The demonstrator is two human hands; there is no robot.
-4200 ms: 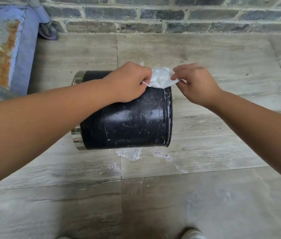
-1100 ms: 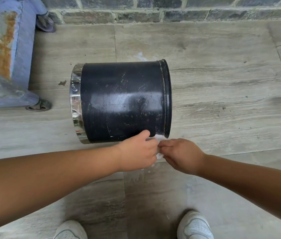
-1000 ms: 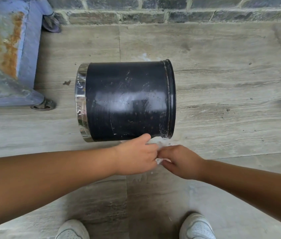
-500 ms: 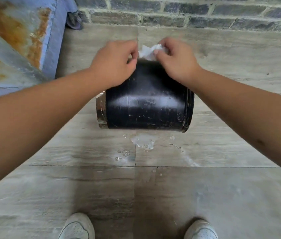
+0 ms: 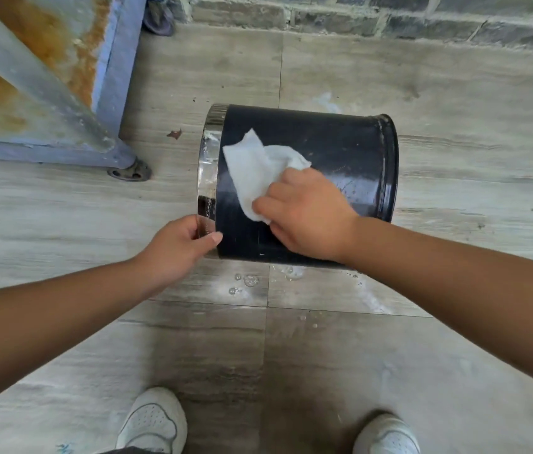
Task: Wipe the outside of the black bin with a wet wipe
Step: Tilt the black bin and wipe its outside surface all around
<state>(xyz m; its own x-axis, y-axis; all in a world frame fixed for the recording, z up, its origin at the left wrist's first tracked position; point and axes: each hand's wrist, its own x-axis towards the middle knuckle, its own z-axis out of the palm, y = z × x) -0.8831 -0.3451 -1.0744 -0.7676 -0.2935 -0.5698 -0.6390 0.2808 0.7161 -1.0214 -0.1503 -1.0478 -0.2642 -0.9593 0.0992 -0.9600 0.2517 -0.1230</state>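
— Bin [image 5: 340, 152] first: how does it look?

— Black, round, lying on its side on the grey tiled floor [image 5: 455, 371], mouth to the left, base to the right. A shiny metal band [image 5: 206, 172] rings the mouth. The upturned side is glossy and wet, with small specks and scuffs near the base end.

— And the wipe?

— White and crumpled, the wet wipe [image 5: 252, 165] lies flat against the upper side of the bin, close to the metal band, with one corner sticking up toward the far edge.

— What are the hands doing?

— The right hand [image 5: 307, 217] lies palm down on the bin with its fingers spread over the near end of the wipe, pressing it to the black surface; the grip is a flat press, not a pinch. The left hand [image 5: 176, 247] grips the mouth at the near side, thumb on the outside over the metal band and the fingers curled round the rim. Both forearms reach in from below.

— Anything around it?

— Drops and a small puddle of water [image 5: 248, 281] lie on the floor just in front of the bin. A rusty blue metal frame [image 5: 62, 93] stands to the left, a brick wall [image 5: 389, 18] runs behind, and two white shoes [image 5: 153, 421] show at the bottom.
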